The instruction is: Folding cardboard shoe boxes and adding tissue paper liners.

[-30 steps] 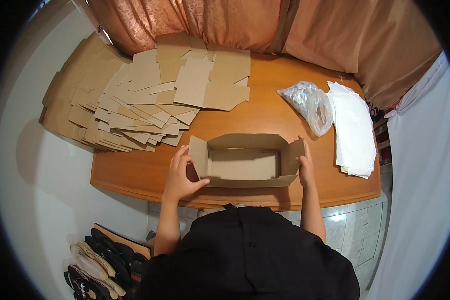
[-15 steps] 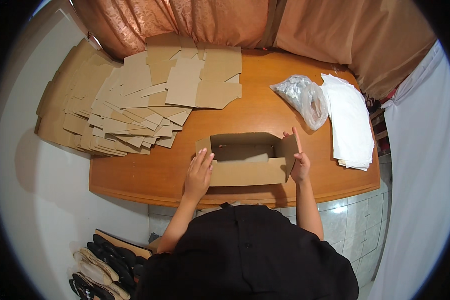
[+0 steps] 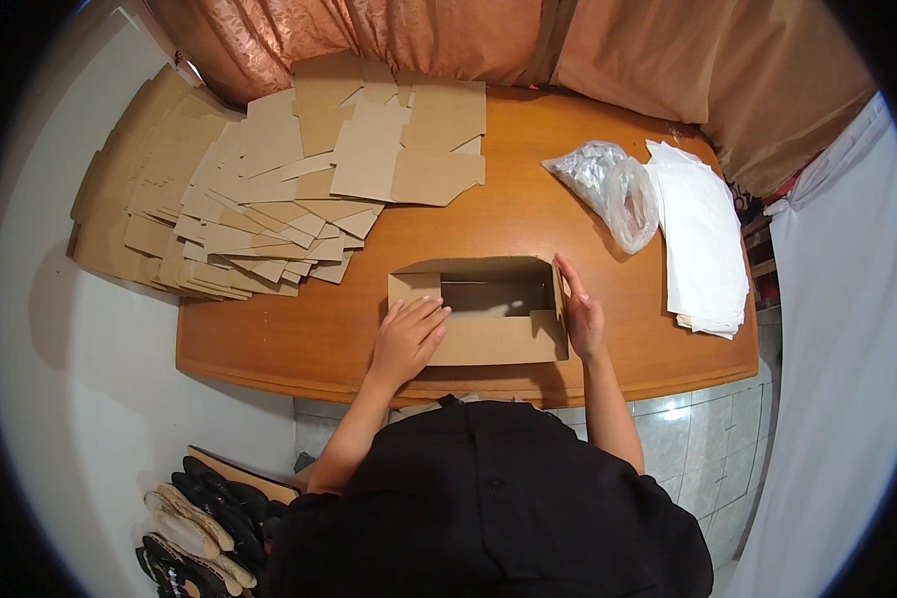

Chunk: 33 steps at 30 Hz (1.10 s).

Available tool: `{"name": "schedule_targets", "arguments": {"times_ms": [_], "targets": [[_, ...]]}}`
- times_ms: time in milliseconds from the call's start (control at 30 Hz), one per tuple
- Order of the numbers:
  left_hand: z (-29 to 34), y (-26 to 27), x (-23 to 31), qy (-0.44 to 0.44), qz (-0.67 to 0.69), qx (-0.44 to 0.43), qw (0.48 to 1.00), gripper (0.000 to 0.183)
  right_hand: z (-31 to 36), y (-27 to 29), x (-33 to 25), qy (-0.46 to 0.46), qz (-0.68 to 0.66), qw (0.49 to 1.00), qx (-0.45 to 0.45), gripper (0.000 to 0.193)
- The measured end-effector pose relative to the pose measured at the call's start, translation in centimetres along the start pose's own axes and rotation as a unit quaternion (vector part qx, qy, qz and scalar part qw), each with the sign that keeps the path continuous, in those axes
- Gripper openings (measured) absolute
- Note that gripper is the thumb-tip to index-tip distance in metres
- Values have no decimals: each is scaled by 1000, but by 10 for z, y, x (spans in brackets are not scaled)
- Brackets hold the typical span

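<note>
An open cardboard box (image 3: 503, 344) stands on the wooden table in front of me, its inside partly in shadow. My left hand (image 3: 409, 339) lies over the box's left end, fingers stretched toward the opening and resting on the cardboard there. Against the right end, my right hand (image 3: 583, 314) is held upright with its palm to the side flap and its fingers extended. Neither hand is wrapped round anything; both only press on the box. The box's bottom is mostly hidden by its front wall.
Flat cardboard blanks (image 3: 259, 214) lie in a large overlapping heap at the left and back of the table (image 3: 269, 344). At the right are a clear plastic bag (image 3: 608, 189) of silvery contents and a stack of white paper (image 3: 703, 244). Shoes (image 3: 209, 518) sit at lower left.
My right hand has moved inward, bringing the right flap upright against the box's end. My left hand has slid right, further over the left end.
</note>
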<state>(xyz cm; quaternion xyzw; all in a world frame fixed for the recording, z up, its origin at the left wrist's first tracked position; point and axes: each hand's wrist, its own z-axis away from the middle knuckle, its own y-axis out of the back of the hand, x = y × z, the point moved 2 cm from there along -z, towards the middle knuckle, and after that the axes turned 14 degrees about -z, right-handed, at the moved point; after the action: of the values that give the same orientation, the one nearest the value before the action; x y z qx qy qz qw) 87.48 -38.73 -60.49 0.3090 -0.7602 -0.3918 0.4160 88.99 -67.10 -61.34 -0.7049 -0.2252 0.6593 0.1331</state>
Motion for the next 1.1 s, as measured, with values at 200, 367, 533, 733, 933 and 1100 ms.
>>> {"name": "schedule_targets", "arguments": {"times_ms": [200,367,533,733,933,1100], "targets": [[-8,-8,1,-45,-114,-88,989,28,-2,0,3,-35,104,994,10,63],[-4,2,2,-11,-49,-55,997,31,-1,-4,8,21,320,947,31,73],[5,3,-14,108,9,43,993,34,1,1,15,27,336,940,58,75],[14,-4,-14,77,2,21,997,38,-1,-10,12,43,501,860,89,73],[13,-4,-11,115,66,110,985,52,1,14,21,74,326,939,81,47],[3,5,-22,102,88,80,988,62,0,10,21,51,291,950,99,34]]}}
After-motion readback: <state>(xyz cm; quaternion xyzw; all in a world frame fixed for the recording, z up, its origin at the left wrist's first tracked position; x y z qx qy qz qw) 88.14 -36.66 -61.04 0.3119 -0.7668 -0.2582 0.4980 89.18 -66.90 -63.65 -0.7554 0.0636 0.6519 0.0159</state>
